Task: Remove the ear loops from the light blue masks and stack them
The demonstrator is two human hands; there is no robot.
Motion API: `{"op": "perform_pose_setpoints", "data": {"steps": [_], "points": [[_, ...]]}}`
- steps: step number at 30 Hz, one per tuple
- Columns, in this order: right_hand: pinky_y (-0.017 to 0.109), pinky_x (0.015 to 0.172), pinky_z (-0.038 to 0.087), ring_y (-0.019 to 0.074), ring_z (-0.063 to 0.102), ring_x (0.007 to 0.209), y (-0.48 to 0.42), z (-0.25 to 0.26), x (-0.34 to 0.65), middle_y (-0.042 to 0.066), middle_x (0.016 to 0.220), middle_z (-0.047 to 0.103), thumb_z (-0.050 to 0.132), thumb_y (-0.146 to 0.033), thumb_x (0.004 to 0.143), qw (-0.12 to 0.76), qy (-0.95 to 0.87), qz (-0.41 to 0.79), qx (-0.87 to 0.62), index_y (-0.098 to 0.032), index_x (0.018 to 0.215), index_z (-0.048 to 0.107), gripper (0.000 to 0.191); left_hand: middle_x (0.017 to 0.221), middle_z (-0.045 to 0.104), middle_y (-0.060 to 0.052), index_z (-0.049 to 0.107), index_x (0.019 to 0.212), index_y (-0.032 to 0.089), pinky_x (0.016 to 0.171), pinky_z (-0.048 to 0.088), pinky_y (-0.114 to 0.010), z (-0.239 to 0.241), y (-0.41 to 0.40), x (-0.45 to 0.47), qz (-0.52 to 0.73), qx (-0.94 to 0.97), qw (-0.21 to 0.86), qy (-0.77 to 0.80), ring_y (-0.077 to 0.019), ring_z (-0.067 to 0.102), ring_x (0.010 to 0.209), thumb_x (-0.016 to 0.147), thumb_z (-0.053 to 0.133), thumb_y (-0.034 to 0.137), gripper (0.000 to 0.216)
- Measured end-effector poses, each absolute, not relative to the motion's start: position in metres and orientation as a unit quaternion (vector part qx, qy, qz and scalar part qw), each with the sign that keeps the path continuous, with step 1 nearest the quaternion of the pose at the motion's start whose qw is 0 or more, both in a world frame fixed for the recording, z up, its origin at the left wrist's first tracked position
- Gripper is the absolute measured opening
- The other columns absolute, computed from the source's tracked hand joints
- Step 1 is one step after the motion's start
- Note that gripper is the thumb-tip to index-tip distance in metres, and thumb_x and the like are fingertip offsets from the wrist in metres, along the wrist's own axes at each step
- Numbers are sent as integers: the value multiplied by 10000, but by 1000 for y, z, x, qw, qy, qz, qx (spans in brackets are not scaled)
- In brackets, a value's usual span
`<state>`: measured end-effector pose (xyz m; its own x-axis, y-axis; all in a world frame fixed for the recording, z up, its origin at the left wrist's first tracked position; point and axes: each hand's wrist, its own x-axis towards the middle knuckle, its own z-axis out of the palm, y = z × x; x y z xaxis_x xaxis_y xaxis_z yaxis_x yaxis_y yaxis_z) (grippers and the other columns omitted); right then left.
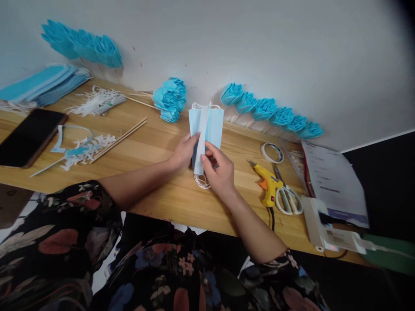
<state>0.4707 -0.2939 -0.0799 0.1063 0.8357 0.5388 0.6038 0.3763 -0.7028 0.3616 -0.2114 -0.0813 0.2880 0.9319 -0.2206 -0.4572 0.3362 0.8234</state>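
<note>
Masks [215, 125] keep their white loops [202, 182] attached and look uncut, so work on them seems barely begun, while the blue flowers [264, 109] beyond the yellow glue gun [269, 182] appear already formed. You have them left of that glue gun, your left hand [184, 152] gripping one side and your right hand [221, 170] pinching the pale raised fold [202, 125] between thumb and finger.

This looks like a small craft corner, a wooden table [155, 198] set against a plain wall [275, 43]. A glue gun [268, 183], scissors [284, 186], a tape roll [263, 152] and rows of blue fabric-like flowers [264, 109] show it.
</note>
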Motion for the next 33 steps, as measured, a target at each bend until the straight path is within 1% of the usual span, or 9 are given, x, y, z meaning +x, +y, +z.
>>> {"op": "perform_pose_setpoints", "data": {"steps": [4, 10, 13, 16, 19, 22, 26, 29, 33], "points": [[297, 624, 512, 134, 598, 662, -291, -74, 480, -14, 870, 728, 606, -280, 926, 543, -582, 150, -586, -293, 1268, 708, 357, 821, 757, -50, 670, 986, 133, 815, 584, -308, -86, -202, 362, 479, 274, 755, 355, -186, 718, 788, 952, 603, 246, 136], [323, 686, 526, 157, 633, 730, -281, -82, 492, -3, 844, 715, 592, -291, 914, 558, -508, 188, -629, -276, 1278, 684, 376, 974, 790, -109, 678, 1086, 113, 974, 593, -409, -90, -197, 361, 472, 251, 771, 347, -252, 753, 961, 940, 622, 254, 210], [376, 823, 559, 192, 681, 918, -275, -87, 498, 46, 1060, 753, 652, -328, 887, 549, -511, 171, -639, -284, 1330, 654, 446, 986, 788, -106, 667, 1096, 125, 941, 604, -401, -91, -197, 359, 479, 278, 761, 338, -254, 752, 952, 925, 652, 282, 232], [455, 987, 553, 250, 657, 1193, -269, -90, 505, 108, 1374, 682, 737, -465, 847, 565, -513, 218, -608, -292, 1458, 549, 662, 971, 783, -98, 665, 1091, 145, 888, 605, -386, -91, -199, 357, 481, 336, 744, 320, -263, 748, 942, 898, 708, 368, 298], [479, 1022, 566, 273, 651, 1264, -265, -89, 508, 127, 1443, 652, 783, -567, 796, 585, -505, 329, -542, -281, 1506, 481, 822, 959, 770, -87, 675, 1079, 154, 832, 588, -358, -89, -203, 355, 475, 416, 712, 308, -265, 730, 950, 867, 747, 460, 380], [466, 1034, 578, 270, 681, 1218, -266, -84, 508, 102, 1362, 712, 810, -586, 774, 579, -495, 394, -514, -260, 1362, 600, 705, 899, 738, -57, 684, 992, 167, 772, 551, -312, -85, -208, 352, 473, 494, 659, 313, -250, 699, 936, 850, 776, 497, 371], [441, 975, 604, 246, 723, 1056, -269, -78, 508, 56, 1152, 784, 814, -601, 769, 605, -478, 380, -510, -244, 1119, 699, 513, 838, 674, -35, 674, 888, 177, 780, 525, -299, -73, -211, 346, 478, 548, 607, 321, -261, 669, 1001, 863, 802, 386, 246], [431, 982, 589, 231, 723, 1026, -271, -74, 509, 29, 1075, 783, 812, -561, 796, 632, -502, 335, -486, -260, 1055, 716, 408, 848, 650, -38, 661, 854, 180, 835, 531, -314, -65, -212, 342, 496, 559, 573, 336, -287, 658, 1092, 874, 796, 317, 193], [456, 1003, 572, 239, 718, 1045, -270, -73, 510, 32, 1062, 773, 762, -563, 846, 631, -536, 290, -481, -267, 1065, 715, 370, 957, 692, -56, 685, 912, 174, 937, 540, -356, -63, -209, 340, 503, 609, 525, 316, -298, 649, 1157, 877, 783, 387, 238]]}}
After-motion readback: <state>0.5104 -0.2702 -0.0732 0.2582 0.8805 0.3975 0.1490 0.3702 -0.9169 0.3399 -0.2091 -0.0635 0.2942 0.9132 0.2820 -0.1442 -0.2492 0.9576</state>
